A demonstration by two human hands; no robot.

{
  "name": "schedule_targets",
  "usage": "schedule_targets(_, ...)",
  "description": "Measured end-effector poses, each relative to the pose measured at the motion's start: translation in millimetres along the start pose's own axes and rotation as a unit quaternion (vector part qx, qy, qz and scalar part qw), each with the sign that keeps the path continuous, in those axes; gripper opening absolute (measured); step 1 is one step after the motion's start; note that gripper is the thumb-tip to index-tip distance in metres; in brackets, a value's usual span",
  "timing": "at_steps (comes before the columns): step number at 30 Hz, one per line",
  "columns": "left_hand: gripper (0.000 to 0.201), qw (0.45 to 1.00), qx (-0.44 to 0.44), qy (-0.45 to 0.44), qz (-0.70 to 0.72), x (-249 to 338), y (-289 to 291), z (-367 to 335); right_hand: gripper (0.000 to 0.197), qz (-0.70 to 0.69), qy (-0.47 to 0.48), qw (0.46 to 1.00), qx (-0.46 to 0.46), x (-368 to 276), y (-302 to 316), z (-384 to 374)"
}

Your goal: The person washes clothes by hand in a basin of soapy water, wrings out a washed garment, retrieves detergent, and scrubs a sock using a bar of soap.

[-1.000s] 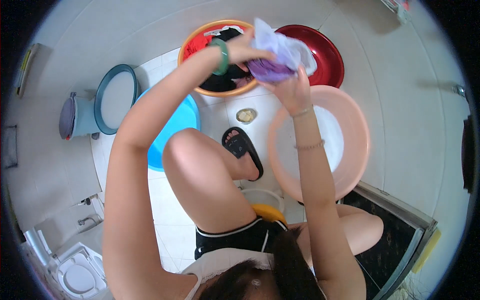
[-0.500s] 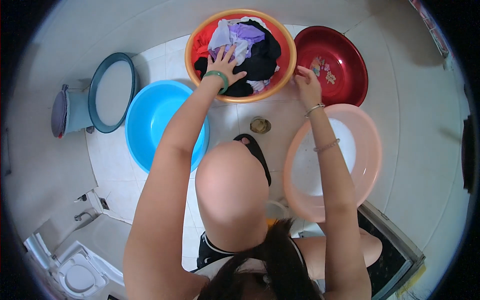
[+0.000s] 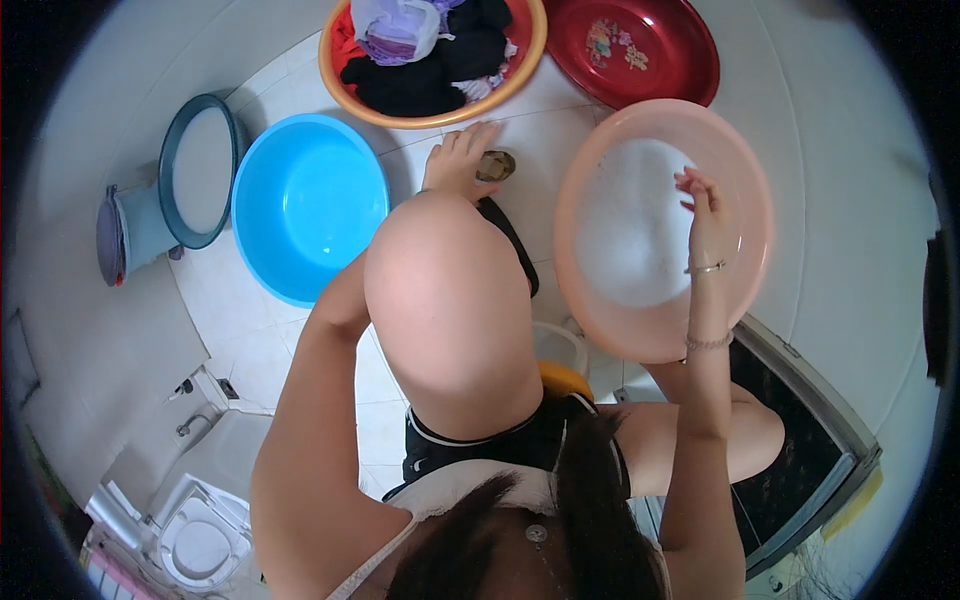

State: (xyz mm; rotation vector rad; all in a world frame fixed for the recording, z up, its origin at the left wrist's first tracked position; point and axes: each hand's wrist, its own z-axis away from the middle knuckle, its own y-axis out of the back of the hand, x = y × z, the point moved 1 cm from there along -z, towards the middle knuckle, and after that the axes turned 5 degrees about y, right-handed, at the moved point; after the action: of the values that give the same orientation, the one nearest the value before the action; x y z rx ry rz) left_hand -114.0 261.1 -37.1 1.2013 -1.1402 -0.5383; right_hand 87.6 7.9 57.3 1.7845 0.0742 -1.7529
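My left hand (image 3: 458, 162) reaches past my bent knee, low over the tiled floor beside a round drain (image 3: 496, 166). Its fingers are spread and nothing shows in them. Over the right part of a peach-pink basin (image 3: 567, 215) hangs my right hand (image 3: 706, 222), its fingers loosely bent and apart, holding nothing I can see. Something pale fills the bottom of that basin; I cannot tell whether it is water. Ahead of my left hand, an orange-rimmed red basin (image 3: 372, 112) bears a heap of clothes (image 3: 415, 70) in black, lilac, white and red.
A bright blue basin (image 3: 310, 210) stands left of my knee. Farther left are a dark teal basin (image 3: 168, 150) with pale contents and a light blue bucket (image 3: 148, 218). A shiny red basin (image 3: 680, 60) lies at the far right. A toilet (image 3: 205, 540) is at the lower left.
My left hand has left the clothes and come back toward my knee. My right hand has moved from beside the red basins to over the peach-pink one. The view has shifted forward less.
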Motion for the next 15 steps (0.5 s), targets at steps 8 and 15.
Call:
schedule_targets(8, 0.063, 0.978, -0.189, 0.067, -0.056, 2.0, -53.6, -5.0, 0.019, -0.101, -0.077, 0.991, 0.031, 40.8, 11.8, 70.4)
schedule_targets(15, 0.05, 0.981, -0.175, 0.079, 0.031, -8.0, -51.1, -6.3, 0.018, -0.137, -0.105, 0.985, 0.025, 44.3, -12.6, 93.4)
